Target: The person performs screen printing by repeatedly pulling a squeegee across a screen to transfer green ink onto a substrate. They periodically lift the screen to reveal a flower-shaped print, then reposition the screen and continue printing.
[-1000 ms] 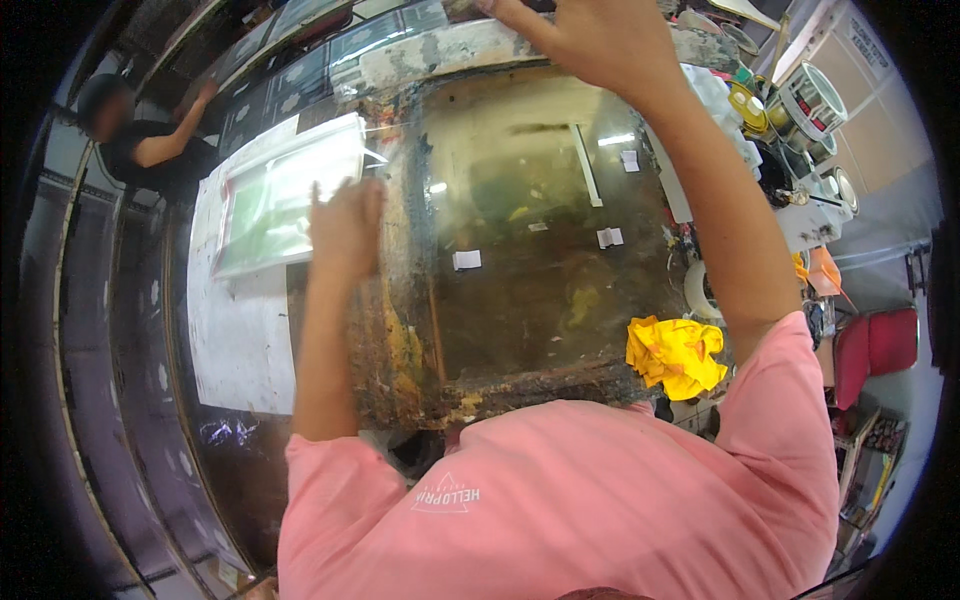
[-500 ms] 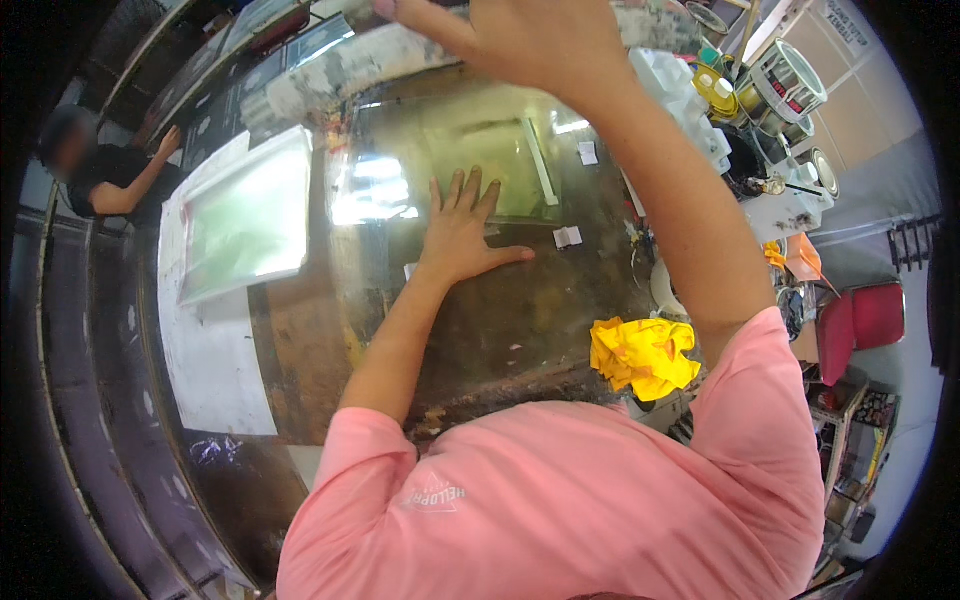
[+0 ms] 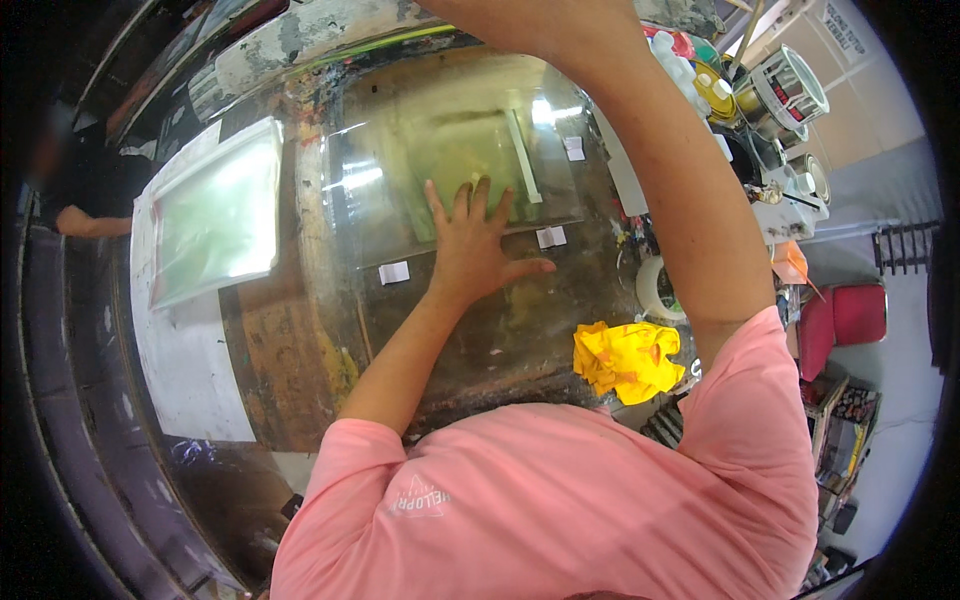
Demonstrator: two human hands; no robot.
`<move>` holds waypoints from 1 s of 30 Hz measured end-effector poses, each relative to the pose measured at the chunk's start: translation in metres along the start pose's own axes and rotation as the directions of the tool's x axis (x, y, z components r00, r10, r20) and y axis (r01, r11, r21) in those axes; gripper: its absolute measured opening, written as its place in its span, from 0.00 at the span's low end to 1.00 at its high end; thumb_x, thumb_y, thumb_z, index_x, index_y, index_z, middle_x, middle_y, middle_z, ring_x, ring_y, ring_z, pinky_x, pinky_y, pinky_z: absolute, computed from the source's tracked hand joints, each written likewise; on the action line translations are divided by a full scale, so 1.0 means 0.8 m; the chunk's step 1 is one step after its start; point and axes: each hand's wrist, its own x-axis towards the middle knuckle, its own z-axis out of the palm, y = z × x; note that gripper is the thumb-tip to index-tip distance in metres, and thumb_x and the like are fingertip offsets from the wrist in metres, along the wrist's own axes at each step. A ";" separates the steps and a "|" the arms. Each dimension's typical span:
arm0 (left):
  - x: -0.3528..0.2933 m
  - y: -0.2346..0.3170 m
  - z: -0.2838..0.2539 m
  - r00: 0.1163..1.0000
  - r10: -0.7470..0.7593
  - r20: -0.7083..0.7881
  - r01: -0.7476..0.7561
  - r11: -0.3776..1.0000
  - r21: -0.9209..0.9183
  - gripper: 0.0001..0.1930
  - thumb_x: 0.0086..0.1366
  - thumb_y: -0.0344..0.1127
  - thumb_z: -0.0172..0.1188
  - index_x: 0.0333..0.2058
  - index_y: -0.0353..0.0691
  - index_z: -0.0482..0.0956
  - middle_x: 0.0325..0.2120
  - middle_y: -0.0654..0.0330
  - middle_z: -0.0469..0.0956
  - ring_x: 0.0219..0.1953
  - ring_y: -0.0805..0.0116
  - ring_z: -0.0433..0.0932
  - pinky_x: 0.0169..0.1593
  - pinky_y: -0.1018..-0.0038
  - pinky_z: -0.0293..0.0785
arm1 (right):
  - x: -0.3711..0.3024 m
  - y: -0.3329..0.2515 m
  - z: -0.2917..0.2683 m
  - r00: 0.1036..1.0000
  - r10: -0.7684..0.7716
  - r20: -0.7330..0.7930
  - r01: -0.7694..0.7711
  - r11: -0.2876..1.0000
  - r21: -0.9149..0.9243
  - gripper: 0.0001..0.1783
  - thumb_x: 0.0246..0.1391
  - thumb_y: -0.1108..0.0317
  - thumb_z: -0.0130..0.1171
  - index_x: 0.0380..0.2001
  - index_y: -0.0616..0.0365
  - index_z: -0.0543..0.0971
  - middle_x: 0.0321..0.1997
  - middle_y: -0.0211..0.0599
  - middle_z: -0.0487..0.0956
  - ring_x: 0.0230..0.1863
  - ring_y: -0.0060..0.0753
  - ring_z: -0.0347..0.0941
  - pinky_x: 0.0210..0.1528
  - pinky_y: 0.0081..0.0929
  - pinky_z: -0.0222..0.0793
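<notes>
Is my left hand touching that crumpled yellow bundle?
Apart: the head view shows dark work surface plainly between the left hand and the crumpled yellow bundle.

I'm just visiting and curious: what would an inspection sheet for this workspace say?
Surface: brown table, stained and worn.
Job's things: clear sheet with white tabs near its edges; to the left, glossy sheets, partly over white paper.
Clutter: crumpled yellow cloth at the near right, tape roll just beyond; cans farther right.
Hands: left hand palm down, fingers spread over the sheet; right hand cut off by the upper edge, fingers hidden.
Cables: nothing seen.
Surroundings: red chair at right; a co-worker's forearm at left.
</notes>
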 end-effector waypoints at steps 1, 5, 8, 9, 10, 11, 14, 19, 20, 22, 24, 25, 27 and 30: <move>0.001 -0.001 0.000 1.000 0.003 0.003 -0.003 1.000 -0.005 0.59 0.44 0.85 0.59 0.66 0.44 0.73 0.67 0.47 0.65 0.68 0.43 0.63 0.71 0.26 0.29 | 0.000 -0.001 -0.001 1.000 -0.005 -0.008 0.005 1.000 0.017 0.34 0.64 0.39 0.53 0.26 0.64 0.83 0.20 0.48 0.80 0.28 0.50 0.79 0.42 0.49 0.69; 0.004 0.003 0.000 0.999 0.031 0.012 -0.031 0.999 -0.024 0.60 0.44 0.85 0.59 0.66 0.45 0.73 0.66 0.47 0.67 0.68 0.44 0.63 0.71 0.25 0.29 | -0.004 0.003 0.000 0.998 -0.020 -0.058 0.021 1.000 0.019 0.34 0.64 0.39 0.52 0.25 0.63 0.83 0.20 0.47 0.79 0.28 0.50 0.78 0.42 0.49 0.68; -0.009 -0.009 0.002 1.000 -0.023 0.013 0.023 1.000 -0.003 0.60 0.44 0.85 0.59 0.66 0.44 0.73 0.65 0.47 0.67 0.68 0.44 0.63 0.71 0.25 0.30 | -0.002 -0.007 0.026 0.996 -0.050 -0.072 0.054 0.997 0.051 0.34 0.64 0.39 0.52 0.25 0.63 0.83 0.21 0.47 0.80 0.28 0.49 0.78 0.42 0.49 0.68; -0.015 -0.013 0.004 0.999 -0.047 0.013 0.046 0.999 0.006 0.59 0.44 0.85 0.59 0.66 0.44 0.73 0.65 0.47 0.68 0.67 0.44 0.63 0.71 0.25 0.30 | -0.001 -0.012 0.034 0.996 -0.059 -0.071 0.064 0.996 0.066 0.34 0.64 0.39 0.52 0.25 0.63 0.83 0.21 0.47 0.80 0.28 0.49 0.79 0.42 0.49 0.68; -0.008 -0.008 0.003 1.000 -0.001 0.001 0.002 1.000 -0.015 0.59 0.44 0.85 0.59 0.66 0.43 0.73 0.65 0.47 0.68 0.67 0.44 0.64 0.71 0.25 0.30 | -0.003 -0.006 0.021 0.997 -0.044 -0.067 0.046 0.999 0.029 0.34 0.64 0.38 0.52 0.26 0.63 0.83 0.21 0.47 0.80 0.28 0.49 0.79 0.42 0.48 0.68; -0.002 -0.002 0.002 0.999 0.040 -0.011 -0.040 0.999 -0.035 0.60 0.45 0.85 0.59 0.66 0.43 0.72 0.65 0.47 0.68 0.67 0.44 0.64 0.71 0.25 0.30 | -0.004 -0.001 0.007 0.998 -0.030 -0.063 0.030 1.000 -0.006 0.35 0.64 0.38 0.52 0.26 0.63 0.83 0.21 0.47 0.80 0.28 0.48 0.79 0.42 0.48 0.68; -0.002 -0.002 0.005 0.998 0.051 -0.036 -0.053 0.998 -0.036 0.59 0.46 0.85 0.59 0.66 0.42 0.72 0.64 0.48 0.69 0.67 0.43 0.65 0.71 0.25 0.31 | -0.005 -0.001 0.002 0.999 -0.013 -0.052 0.013 1.000 0.003 0.35 0.64 0.37 0.52 0.25 0.63 0.83 0.22 0.48 0.80 0.28 0.49 0.79 0.42 0.48 0.68; -0.008 -0.005 0.006 0.998 0.034 -0.058 -0.035 0.999 -0.022 0.59 0.47 0.84 0.59 0.66 0.42 0.71 0.63 0.48 0.71 0.67 0.45 0.65 0.71 0.25 0.30 | -0.008 -0.005 0.013 0.993 -0.038 -0.109 0.039 0.999 0.010 0.36 0.63 0.36 0.53 0.25 0.63 0.82 0.23 0.48 0.81 0.30 0.51 0.79 0.41 0.47 0.68; -0.015 -0.010 0.009 0.997 0.017 -0.071 -0.019 1.000 -0.022 0.59 0.47 0.84 0.59 0.66 0.42 0.72 0.63 0.48 0.71 0.67 0.46 0.65 0.71 0.26 0.30 | -0.008 -0.010 0.022 0.993 -0.042 -0.114 0.046 0.999 0.026 0.35 0.63 0.37 0.54 0.25 0.63 0.82 0.24 0.49 0.81 0.30 0.52 0.79 0.42 0.47 0.68; -0.017 -0.010 0.001 0.991 0.042 -0.127 -0.051 0.997 -0.066 0.57 0.47 0.81 0.63 0.66 0.42 0.72 0.62 0.48 0.72 0.67 0.47 0.66 0.72 0.29 0.34 | -0.008 -0.014 0.014 0.994 -0.012 -0.110 0.015 1.000 0.027 0.35 0.63 0.37 0.55 0.25 0.63 0.81 0.25 0.49 0.81 0.31 0.52 0.79 0.42 0.47 0.67; -0.025 -0.010 -0.011 0.977 0.051 -0.207 -0.081 0.988 -0.135 0.55 0.47 0.77 0.68 0.66 0.42 0.72 0.60 0.49 0.73 0.65 0.48 0.68 0.73 0.34 0.44 | -0.011 -0.021 0.003 0.996 0.031 -0.080 -0.026 0.998 0.062 0.34 0.62 0.37 0.56 0.27 0.63 0.80 0.26 0.49 0.81 0.32 0.51 0.79 0.43 0.46 0.66; -0.029 -0.012 -0.031 0.967 -0.050 -0.251 -0.003 0.978 -0.207 0.53 0.48 0.73 0.71 0.65 0.40 0.73 0.56 0.49 0.75 0.61 0.50 0.72 0.70 0.39 0.52 | -0.014 -0.021 0.000 0.997 0.032 -0.067 -0.028 0.998 0.054 0.33 0.62 0.37 0.56 0.28 0.63 0.80 0.26 0.49 0.81 0.32 0.52 0.79 0.43 0.45 0.66; -0.042 -0.024 -0.088 0.912 -0.258 -0.319 0.137 0.925 -0.356 0.49 0.51 0.65 0.76 0.63 0.36 0.74 0.48 0.49 0.79 0.53 0.53 0.78 0.65 0.50 0.67 | -0.024 -0.022 -0.001 0.999 0.031 -0.040 -0.030 0.999 0.036 0.33 0.62 0.38 0.57 0.30 0.63 0.79 0.27 0.50 0.82 0.32 0.52 0.79 0.44 0.44 0.65; -0.051 -0.096 -0.140 0.694 -0.713 -0.105 0.210 0.339 -0.917 0.48 0.50 0.48 0.83 0.64 0.31 0.70 0.41 0.56 0.82 0.42 0.64 0.81 0.50 0.67 0.79 | -0.056 -0.038 0.001 0.989 -0.007 -0.146 0.010 1.000 0.021 0.31 0.60 0.40 0.59 0.30 0.63 0.79 0.26 0.47 0.81 0.32 0.51 0.78 0.44 0.45 0.65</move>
